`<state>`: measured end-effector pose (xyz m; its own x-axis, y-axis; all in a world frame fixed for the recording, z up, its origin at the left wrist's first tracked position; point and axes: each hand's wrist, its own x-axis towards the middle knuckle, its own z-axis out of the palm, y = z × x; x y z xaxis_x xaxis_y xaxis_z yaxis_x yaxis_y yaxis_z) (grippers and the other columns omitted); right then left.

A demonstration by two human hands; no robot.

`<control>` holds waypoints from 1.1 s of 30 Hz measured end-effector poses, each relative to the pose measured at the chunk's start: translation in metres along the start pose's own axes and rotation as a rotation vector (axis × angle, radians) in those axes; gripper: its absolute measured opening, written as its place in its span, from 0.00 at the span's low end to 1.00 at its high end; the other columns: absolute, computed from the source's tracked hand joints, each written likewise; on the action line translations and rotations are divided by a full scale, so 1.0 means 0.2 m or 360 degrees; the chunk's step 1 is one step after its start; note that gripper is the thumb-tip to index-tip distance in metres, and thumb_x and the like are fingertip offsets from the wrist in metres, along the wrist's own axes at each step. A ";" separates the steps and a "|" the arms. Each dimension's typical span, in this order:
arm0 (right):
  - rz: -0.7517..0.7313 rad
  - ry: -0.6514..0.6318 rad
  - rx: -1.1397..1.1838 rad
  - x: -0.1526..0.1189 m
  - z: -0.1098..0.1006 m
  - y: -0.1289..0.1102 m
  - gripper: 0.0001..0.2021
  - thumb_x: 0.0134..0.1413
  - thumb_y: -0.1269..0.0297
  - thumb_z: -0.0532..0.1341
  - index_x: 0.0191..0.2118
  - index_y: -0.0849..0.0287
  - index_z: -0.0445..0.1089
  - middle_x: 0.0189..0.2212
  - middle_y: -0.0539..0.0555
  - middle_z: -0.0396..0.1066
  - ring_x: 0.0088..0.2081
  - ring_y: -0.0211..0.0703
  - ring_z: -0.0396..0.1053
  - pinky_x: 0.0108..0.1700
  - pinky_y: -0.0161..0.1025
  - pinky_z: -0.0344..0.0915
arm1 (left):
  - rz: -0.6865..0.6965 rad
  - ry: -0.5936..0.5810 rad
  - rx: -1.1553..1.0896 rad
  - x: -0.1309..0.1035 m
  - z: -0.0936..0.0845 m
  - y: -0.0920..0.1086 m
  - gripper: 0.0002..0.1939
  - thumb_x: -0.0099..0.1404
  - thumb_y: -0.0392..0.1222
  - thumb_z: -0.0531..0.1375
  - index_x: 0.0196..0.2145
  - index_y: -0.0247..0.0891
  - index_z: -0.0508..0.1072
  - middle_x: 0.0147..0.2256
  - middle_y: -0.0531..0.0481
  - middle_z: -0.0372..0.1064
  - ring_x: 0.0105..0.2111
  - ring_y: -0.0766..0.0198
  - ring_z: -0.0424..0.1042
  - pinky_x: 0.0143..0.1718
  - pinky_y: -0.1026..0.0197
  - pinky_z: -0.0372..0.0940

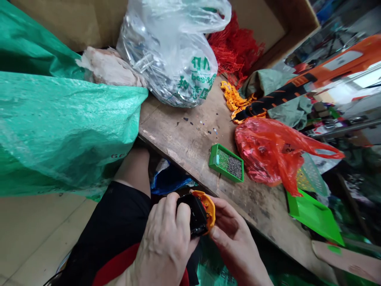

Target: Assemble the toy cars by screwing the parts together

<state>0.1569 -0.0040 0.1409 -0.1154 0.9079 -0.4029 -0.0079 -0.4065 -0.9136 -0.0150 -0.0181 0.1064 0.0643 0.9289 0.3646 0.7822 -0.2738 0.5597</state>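
Close to the table's front edge, my left hand [168,234] is wrapped round a black plastic part [195,214], its thumb and fingers closed on it. An orange plastic piece [208,208] sits against the right side of the black part, the two touching. My right hand [233,234] grips the orange piece between thumb and fingers at its right edge. Beyond the hands, a green tray [226,163] of small metal screws stands on the wooden table [184,137].
A clear bag [169,55] of metallic pieces stands at the back. Orange pieces [233,97] lie under the tip of an orange and black power screwdriver [276,95]. A red bag [268,151] is right of the tray. Green sacking [65,127] fills the left.
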 end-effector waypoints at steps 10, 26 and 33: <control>-0.0071 0.0047 0.0168 -0.05 0.04 0.12 0.21 0.59 0.59 0.72 0.57 0.44 0.77 0.62 0.55 0.73 0.63 0.55 0.71 0.66 0.51 0.67 | 0.0048 -0.0076 0.0232 0.02 -0.04 0.03 0.22 0.52 0.29 0.70 0.42 0.36 0.65 0.40 0.35 0.74 0.33 0.47 0.78 0.31 0.46 0.78; -0.0036 0.0119 0.0061 -0.10 0.09 0.18 0.21 0.60 0.50 0.69 0.58 0.43 0.77 0.62 0.53 0.73 0.64 0.53 0.70 0.68 0.52 0.64 | 0.0076 -0.0221 0.0637 -0.03 -0.05 0.10 0.14 0.57 0.24 0.63 0.39 0.35 0.69 0.37 0.37 0.75 0.30 0.50 0.76 0.30 0.48 0.78; -0.0005 0.0126 0.0051 -0.11 0.12 0.21 0.26 0.60 0.46 0.68 0.60 0.51 0.75 0.62 0.57 0.72 0.65 0.56 0.69 0.68 0.55 0.63 | 0.0161 -0.0287 0.0847 -0.07 -0.04 0.10 0.16 0.56 0.20 0.60 0.40 0.33 0.73 0.40 0.34 0.76 0.33 0.50 0.77 0.32 0.50 0.78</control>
<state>0.1361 -0.0429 0.1117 -0.0366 0.9140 -0.4040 -0.0398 -0.4053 -0.9133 -0.0054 -0.0384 0.1172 0.2234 0.9453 0.2378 0.9680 -0.2438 0.0596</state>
